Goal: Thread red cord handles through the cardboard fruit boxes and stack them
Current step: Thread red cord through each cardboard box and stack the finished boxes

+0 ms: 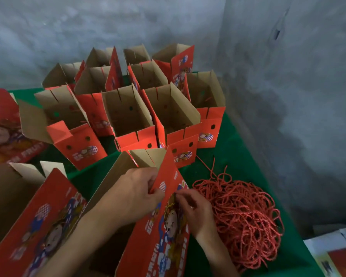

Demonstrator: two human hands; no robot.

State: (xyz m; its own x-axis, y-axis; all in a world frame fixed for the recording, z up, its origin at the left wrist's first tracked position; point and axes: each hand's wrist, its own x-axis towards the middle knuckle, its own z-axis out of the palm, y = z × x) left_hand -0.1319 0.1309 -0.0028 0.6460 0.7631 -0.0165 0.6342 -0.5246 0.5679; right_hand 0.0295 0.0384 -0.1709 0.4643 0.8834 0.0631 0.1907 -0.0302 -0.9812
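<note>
Holding the red box [164, 226] by its side wall, the left hand [136, 194] pinches the top edge. The right hand [194, 210] pinches something small against that wall. The cord pile [244, 218] lies at three o'clock, nearest the right hand.

My right hand's fingers [183, 198] hid whatever they pinched against the near box [164, 232], whose base the bottom edge cut off. The left box [34, 226] was blurred, its print unreadable to me.
</note>
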